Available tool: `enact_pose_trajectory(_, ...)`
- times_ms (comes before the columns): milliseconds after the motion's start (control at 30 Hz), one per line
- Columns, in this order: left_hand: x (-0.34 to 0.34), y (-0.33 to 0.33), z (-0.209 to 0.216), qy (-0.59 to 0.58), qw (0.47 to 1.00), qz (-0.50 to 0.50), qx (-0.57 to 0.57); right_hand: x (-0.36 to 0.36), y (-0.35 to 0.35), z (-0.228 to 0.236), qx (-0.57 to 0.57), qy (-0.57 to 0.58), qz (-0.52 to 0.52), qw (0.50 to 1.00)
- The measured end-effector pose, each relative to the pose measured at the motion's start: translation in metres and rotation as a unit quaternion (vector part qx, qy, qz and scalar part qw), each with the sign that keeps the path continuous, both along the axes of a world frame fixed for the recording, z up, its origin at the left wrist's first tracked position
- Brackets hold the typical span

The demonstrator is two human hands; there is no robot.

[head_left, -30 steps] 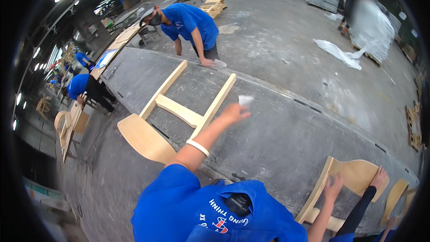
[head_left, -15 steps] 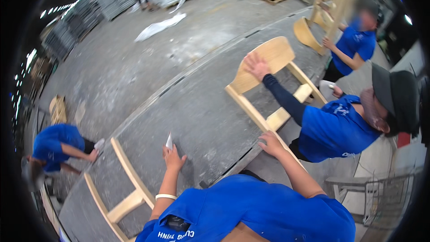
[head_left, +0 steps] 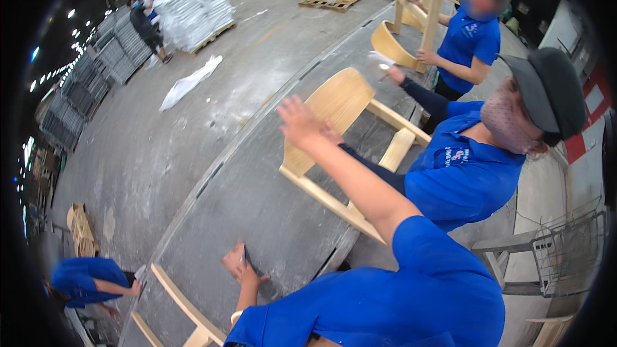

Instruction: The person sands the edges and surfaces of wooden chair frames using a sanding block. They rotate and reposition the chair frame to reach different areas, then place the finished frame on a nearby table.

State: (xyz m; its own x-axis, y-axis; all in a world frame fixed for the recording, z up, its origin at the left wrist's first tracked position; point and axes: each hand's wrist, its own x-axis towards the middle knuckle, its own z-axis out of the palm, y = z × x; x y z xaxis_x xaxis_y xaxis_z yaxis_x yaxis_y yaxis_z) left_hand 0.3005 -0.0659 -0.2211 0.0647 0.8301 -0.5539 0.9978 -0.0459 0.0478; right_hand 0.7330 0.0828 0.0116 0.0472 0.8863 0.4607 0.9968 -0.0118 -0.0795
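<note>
My left hand (head_left: 247, 274) is low over the grey work surface (head_left: 270, 218), its fingers closed on a small folded sheet (head_left: 232, 258), brownish with a pale edge, possibly sandpaper. My right hand (head_left: 299, 123) reaches far forward, fingers outstretched, at the left end of a curved wooden backrest (head_left: 340, 99); whether it touches cannot be told. That backrest belongs to a pale wooden chair frame (head_left: 331, 205) lying on the surface. Beside my right hand, a co-worker's hand (head_left: 331, 132) is at the backrest, partly hidden by my arm.
The co-worker (head_left: 469, 154) at my right raises a white thing (head_left: 380, 62). Beyond, another person (head_left: 472, 45) holds an upright wooden frame (head_left: 432, 13). Another chair frame (head_left: 186, 302) lies at my lower left, near a bending person (head_left: 90, 279). White sheeting (head_left: 191, 82) lies on the floor.
My right hand has left the chair frame's near rail and stretched forward to the backrest. The co-worker's white thing has risen. My left hand stays low, with the sheet turned to a brownish side.
</note>
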Motion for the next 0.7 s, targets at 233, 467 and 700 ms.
enact_pose_trajectory(233,-0.004,0.0,-0.007,0.019,1.0,0.018,0.006,0.088,0.071,-0.006,-0.176,0.178,0.047,0.967)
enact_pose_trajectory(467,-0.014,-0.001,-0.017,0.031,0.998,0.048,-0.01,0.316,0.062,0.03,0.003,0.398,-0.341,0.852)
enact_pose_trajectory(700,-0.027,0.001,-0.051,0.058,0.998,0.004,0.035,0.38,0.012,0.006,-0.08,0.449,-0.439,0.775)
